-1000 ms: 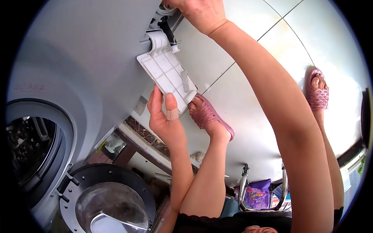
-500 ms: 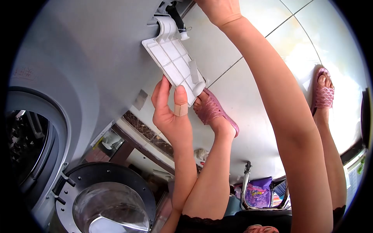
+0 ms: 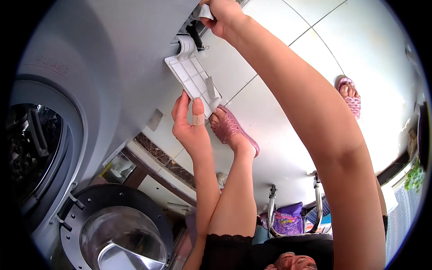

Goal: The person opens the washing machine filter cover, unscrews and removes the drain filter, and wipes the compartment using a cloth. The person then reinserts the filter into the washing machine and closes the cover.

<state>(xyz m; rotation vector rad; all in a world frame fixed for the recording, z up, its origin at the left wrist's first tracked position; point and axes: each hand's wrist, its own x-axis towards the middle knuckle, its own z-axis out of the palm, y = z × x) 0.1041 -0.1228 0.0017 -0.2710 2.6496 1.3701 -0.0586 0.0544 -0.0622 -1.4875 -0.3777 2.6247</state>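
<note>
The left hand pinches the ribbed white cover near its outer end, thumb against fingers; the right hand is closed on a pale piece at the recess of the machine. Cover and round door are open, the recess work apparently unfinished. Contents of the drum and purple bag cannot be identified.
</note>
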